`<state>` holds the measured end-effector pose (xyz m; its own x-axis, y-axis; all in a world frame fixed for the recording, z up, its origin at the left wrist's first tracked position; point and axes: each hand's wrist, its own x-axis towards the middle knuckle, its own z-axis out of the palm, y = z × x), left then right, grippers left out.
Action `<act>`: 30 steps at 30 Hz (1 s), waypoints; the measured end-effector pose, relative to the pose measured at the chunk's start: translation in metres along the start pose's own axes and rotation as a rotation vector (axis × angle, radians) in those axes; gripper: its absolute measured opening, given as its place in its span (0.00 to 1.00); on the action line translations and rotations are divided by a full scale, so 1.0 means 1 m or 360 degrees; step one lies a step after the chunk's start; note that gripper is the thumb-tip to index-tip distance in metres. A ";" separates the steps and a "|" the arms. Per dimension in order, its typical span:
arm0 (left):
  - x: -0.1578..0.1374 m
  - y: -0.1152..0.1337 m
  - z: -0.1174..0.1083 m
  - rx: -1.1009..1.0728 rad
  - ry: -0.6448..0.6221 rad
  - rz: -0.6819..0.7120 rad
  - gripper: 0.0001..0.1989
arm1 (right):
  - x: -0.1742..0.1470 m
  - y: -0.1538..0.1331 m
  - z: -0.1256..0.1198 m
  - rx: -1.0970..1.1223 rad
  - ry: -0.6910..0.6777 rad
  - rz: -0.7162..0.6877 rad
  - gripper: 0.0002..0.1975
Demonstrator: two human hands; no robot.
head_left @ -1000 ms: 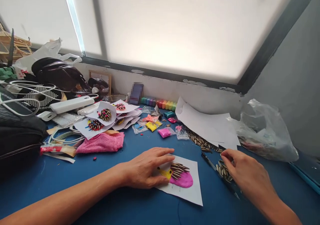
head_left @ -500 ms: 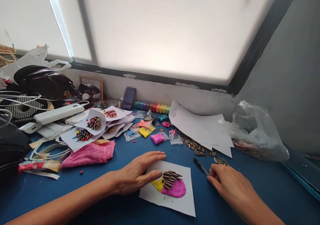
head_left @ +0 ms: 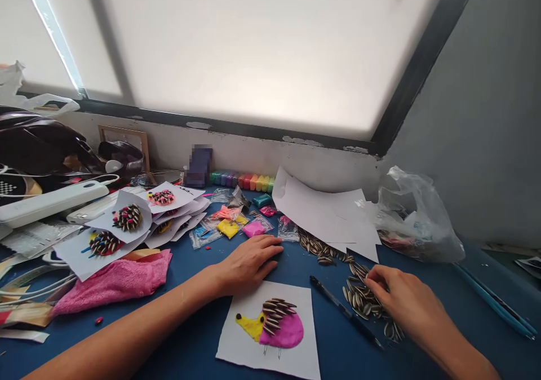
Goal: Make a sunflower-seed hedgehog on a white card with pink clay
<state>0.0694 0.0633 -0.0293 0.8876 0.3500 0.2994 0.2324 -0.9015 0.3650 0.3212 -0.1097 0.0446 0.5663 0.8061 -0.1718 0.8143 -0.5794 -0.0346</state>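
L hand [head_left: 249, 263] flat, R hand [head_left: 399, 296] curled

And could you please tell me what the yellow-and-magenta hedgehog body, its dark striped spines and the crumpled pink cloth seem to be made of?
Yellow-and-magenta hedgehog body: probably modelling clay, matte, judging by its soft, rounded edges. Dark striped spines: apparently sunflower seeds, smooth-looking, matching the loose striped seeds. Crumpled pink cloth: likely terry towelling, dull and nubbly.

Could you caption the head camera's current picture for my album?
Right hand at striped seeds, left hand beside a yellow-and-magenta hedgehog picture, on a blue table.
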 end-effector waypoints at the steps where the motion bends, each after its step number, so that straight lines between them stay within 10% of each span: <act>1: -0.001 0.000 0.001 0.0016 0.0008 -0.0004 0.20 | 0.001 0.000 0.003 0.0006 0.0006 -0.0013 0.13; 16: -0.003 -0.001 0.004 0.0021 -0.0001 0.0025 0.20 | 0.024 0.003 0.049 0.0010 0.0527 -0.0343 0.24; 30: -0.002 0.001 0.003 0.0041 0.0025 0.0043 0.19 | 0.024 -0.030 0.052 0.0205 0.0506 -0.0576 0.25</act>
<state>0.0685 0.0609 -0.0323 0.8874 0.3291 0.3227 0.2187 -0.9170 0.3336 0.3037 -0.0790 -0.0093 0.2772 0.9435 0.1819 0.9549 -0.2495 -0.1610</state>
